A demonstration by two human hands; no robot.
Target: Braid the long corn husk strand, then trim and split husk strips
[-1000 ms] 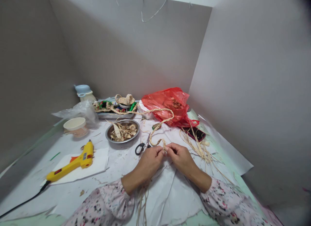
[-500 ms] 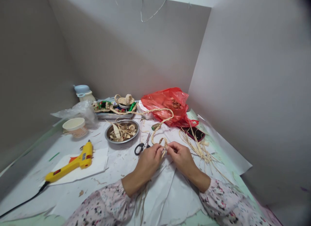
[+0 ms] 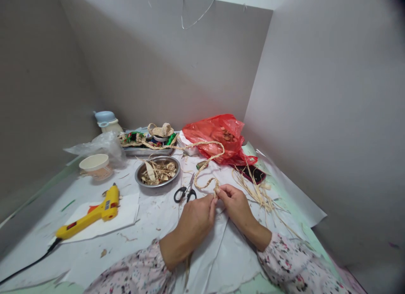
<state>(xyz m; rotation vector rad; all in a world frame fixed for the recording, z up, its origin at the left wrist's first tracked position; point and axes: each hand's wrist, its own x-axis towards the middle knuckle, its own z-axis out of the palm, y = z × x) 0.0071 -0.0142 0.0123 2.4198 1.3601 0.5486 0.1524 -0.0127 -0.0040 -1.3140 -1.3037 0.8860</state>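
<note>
My left hand (image 3: 195,220) and my right hand (image 3: 232,205) meet at the end of a long plaited straw braid (image 3: 204,169), pinching it between their fingertips. From there the braid curves up and away to a metal tray (image 3: 147,152) at the back. Black-handled scissors (image 3: 184,193) lie just beyond my left hand. Loose straw strands (image 3: 257,193) spread to the right of my right hand, and a few more hang below my left wrist. The working end of the braid is mostly hidden by my fingers.
A steel bowl (image 3: 157,185) of straw scraps stands behind the scissors. A yellow glue gun (image 3: 95,214) lies on white paper at left. Further back are a red plastic bag (image 3: 218,138), a phone (image 3: 251,174), a cup (image 3: 94,162) and a bottle (image 3: 106,122). Grey walls surround the table.
My left hand has dropped slightly toward me, and my fingers have shifted along the braid. The whole view has drifted slightly, with everything on the table sitting a little further left.
</note>
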